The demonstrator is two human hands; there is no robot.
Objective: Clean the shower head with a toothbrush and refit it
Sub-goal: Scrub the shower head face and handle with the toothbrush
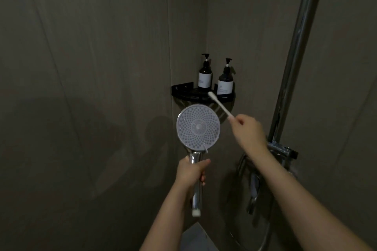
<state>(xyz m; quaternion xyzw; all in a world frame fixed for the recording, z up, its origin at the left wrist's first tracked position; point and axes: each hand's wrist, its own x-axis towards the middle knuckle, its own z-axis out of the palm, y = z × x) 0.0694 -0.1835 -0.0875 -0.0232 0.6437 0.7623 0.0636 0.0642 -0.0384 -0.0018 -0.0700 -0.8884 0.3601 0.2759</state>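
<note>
From the head camera, the left hand (190, 171) has its fingers wrapped round the chrome handle of the shower head (198, 127), holding it upright with the nozzle face toward the camera. The right hand (247, 130) pinches the end of a white toothbrush (220, 105), whose bristle end sits up and to the right of the face — not touching it — in front of the black corner shelf (183, 92) carrying two pump bottles (205, 76). The step in hand looks like scrubbing; the next move calls for bringing the bristles down onto the nozzles. Refitting at the chrome rail (293, 63) is not yet done.
</note>
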